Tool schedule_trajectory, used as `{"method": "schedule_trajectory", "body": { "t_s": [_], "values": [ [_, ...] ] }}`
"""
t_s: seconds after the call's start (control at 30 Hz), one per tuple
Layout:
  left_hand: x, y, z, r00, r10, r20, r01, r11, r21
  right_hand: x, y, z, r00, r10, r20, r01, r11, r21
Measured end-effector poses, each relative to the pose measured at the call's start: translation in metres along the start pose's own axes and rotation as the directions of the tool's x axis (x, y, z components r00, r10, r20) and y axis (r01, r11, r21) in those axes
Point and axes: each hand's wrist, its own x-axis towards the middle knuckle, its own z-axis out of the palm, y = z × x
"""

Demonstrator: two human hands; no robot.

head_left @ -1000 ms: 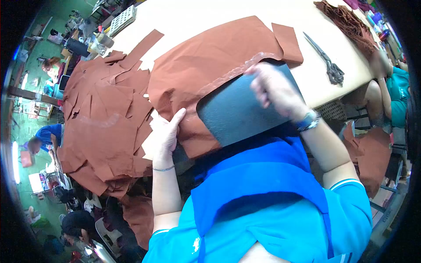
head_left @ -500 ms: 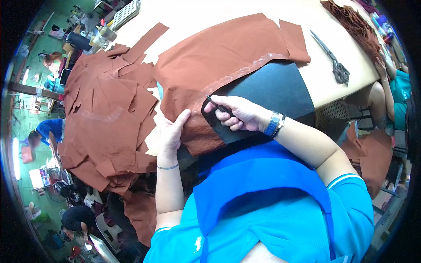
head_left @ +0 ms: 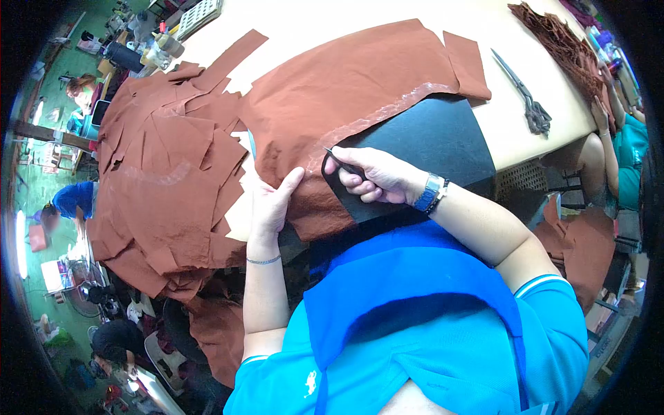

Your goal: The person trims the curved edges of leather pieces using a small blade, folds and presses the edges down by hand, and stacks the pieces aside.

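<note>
A large reddish-brown leather piece (head_left: 346,76) lies across the work surface, with a pale, whitish line along its curved edge. My left hand (head_left: 271,204) holds its near left side, thumb on top and the fingers largely hidden. My right hand (head_left: 373,176) is closed around small black-handled scissors (head_left: 329,163) beside the whitish line. Only a short metal tip shows at their upper end; the rest of the blades is out of sight. Under the leather, to the right, lies a dark flat sheet (head_left: 436,142).
Many brown leather pieces (head_left: 159,173) are heaped at my left. Large metal shears (head_left: 526,97) lie on the pale table (head_left: 484,138) at the right, near a bundle of brown strips (head_left: 557,45). A co-worker's arm (head_left: 609,149) is at the right edge. More leather (head_left: 584,252) hangs below.
The view has shifted slightly. Both hands keep nearly the same places on the leather, and the scissors stay in my right hand with their tip close to the whitish line.
</note>
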Motion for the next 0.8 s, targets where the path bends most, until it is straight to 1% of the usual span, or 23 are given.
{"method": "schedule_trajectory", "body": {
  "t_s": [0.1, 0.23, 0.33, 0.4, 0.43, 0.5, 0.57, 0.63, 0.67, 0.7, 0.77, 0.8],
  "values": [
    [0.0, -0.004, -0.007, 0.999, -0.025, -0.02, 0.027, 0.993, 0.112, -0.005, 0.003, -0.002, 1.0, -0.012, -0.002, 0.012, 1.0, -0.019],
    [-0.001, 0.001, -0.003, 0.999, -0.044, -0.001, 0.044, 0.996, 0.074, -0.008, -0.002, 0.001, 0.998, 0.058, 0.001, -0.058, 0.998, -0.026],
    [-0.002, 0.001, -0.003, 0.999, -0.045, -0.002, 0.045, 0.995, 0.087, -0.001, -0.001, 0.004, 0.999, 0.033, 0.005, -0.033, 0.999, 0.02],
    [-0.003, 0.0, -0.004, 0.999, -0.042, -0.026, 0.045, 0.993, 0.109, -0.003, 0.002, 0.001, 1.0, 0.008, 0.006, -0.008, 1.0, -0.002],
    [-0.002, 0.0, -0.005, 0.996, -0.081, -0.021, 0.083, 0.991, 0.103, -0.003, 0.003, 0.001, 1.0, -0.004, 0.006, 0.004, 1.0, -0.014],
    [0.0, 0.001, -0.008, 0.987, -0.159, -0.005, 0.159, 0.983, 0.09, -0.005, 0.001, 0.004, 0.999, 0.044, -0.018, -0.044, 0.999, -0.005],
    [-0.004, 0.008, -0.001, 0.986, -0.132, -0.099, 0.146, 0.977, 0.153, -0.006, 0.0, 0.004, 0.998, 0.062, -0.026, -0.062, 0.998, 0.001],
    [-0.001, -0.009, -0.001, 0.989, 0.061, -0.133, -0.04, 0.987, 0.156, -0.003, -0.002, 0.007, 0.998, 0.06, -0.022, -0.06, 0.998, 0.003],
    [0.002, -0.025, -0.015, 0.991, 0.075, -0.115, -0.046, 0.972, 0.23, 0.0, 0.002, 0.005, 1.0, 0.022, 0.002, -0.022, 0.999, 0.023],
    [0.004, -0.033, -0.025, 0.991, 0.09, -0.098, -0.057, 0.952, 0.302, -0.001, 0.004, 0.002, 1.0, -0.013, 0.023, 0.013, 1.0, -0.007],
    [-0.004, -0.014, -0.016, 0.999, 0.025, -0.033, -0.018, 0.976, 0.218, -0.016, 0.002, 0.001, 1.0, -0.014, -0.023, 0.012, 0.997, -0.076],
    [-0.006, -0.006, -0.017, 0.997, 0.041, -0.062, -0.017, 0.939, 0.344, -0.029, -0.006, -0.003, 0.999, -0.023, -0.022, 0.021, 0.997, -0.078]
  ]
}}
